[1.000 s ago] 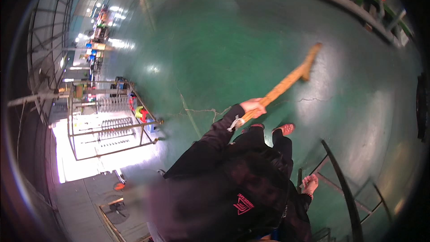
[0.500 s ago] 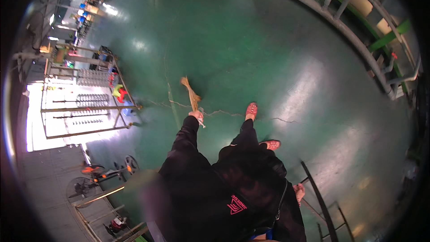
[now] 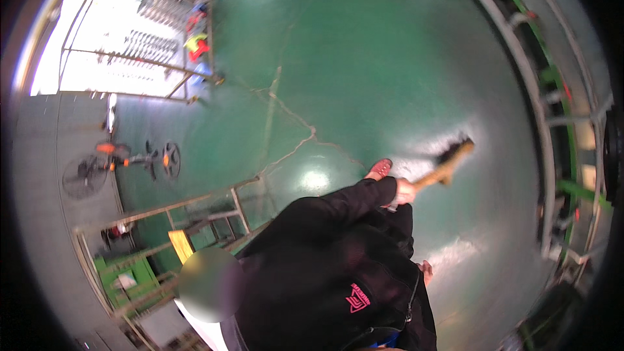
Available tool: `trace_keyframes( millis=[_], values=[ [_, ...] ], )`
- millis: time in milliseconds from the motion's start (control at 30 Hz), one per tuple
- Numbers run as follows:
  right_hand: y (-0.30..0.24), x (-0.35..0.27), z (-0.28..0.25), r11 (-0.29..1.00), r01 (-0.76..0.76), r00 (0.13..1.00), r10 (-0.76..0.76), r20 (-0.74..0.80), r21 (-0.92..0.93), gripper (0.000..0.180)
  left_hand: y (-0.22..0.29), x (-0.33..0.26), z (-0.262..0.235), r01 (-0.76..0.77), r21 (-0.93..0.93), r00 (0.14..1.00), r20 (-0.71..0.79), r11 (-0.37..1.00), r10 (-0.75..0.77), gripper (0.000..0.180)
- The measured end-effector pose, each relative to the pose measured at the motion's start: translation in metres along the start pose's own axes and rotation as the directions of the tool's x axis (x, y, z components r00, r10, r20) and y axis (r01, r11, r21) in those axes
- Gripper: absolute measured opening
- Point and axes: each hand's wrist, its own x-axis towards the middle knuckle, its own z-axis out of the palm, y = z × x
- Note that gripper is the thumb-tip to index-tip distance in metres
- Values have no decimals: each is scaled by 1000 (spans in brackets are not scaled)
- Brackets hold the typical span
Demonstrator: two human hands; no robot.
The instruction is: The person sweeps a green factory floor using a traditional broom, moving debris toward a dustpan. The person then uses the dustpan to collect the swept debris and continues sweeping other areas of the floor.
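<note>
My left hand (image 3: pixel 405 191) is closed round one end of a tan, straw-like bundle (image 3: pixel 444 173). My left arm reaches across in front of my body, and the bundle points out to the right over the green floor (image 3: pixel 351 58). Its far end is smeared by motion, and a short pale end shows below my fist. Low at my right side hangs my right hand (image 3: pixel 426 271), mostly covered by my dark jacket. I cannot make out its fingers. One reddish shoe (image 3: pixel 381 168) shows just left of my left hand.
A metal frame rack (image 3: pixel 149 62) stands at the far left against a bright opening. Nearer on the left are a standing fan (image 3: pixel 86 176) and a metal-framed bench (image 3: pixel 169 211). Grey pipe railing (image 3: pixel 530 84) and green beams run along the right. Cracks cross the floor.
My left hand has swung right with the bundle, from ahead on the left to across my front. My view has turned, and the bench shows more fully on the left.
</note>
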Motion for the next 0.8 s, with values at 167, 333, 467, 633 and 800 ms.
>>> trace_keyframes(
  millis=[167,333,467,633,800],
  values=[
    [-140,30,94,956,-221,902,125,412,194,92,49,-1,77,103,416,993,13,903,-120,9],
    [-228,78,230,983,-165,889,113,444,81,31,87,-132,76,-244,964,866,166,108,471,50],
    [-234,33,311,990,23,766,72,639,-139,22,125,-204,45,-43,794,995,-17,607,93,86],
    [-250,-41,384,809,306,498,313,809,-502,42,117,-235,46,-205,326,869,-374,923,325,56],
    [-291,9,415,655,632,248,335,909,-414,40,89,-242,-22,-505,45,482,-814,862,325,52]
  ],
)
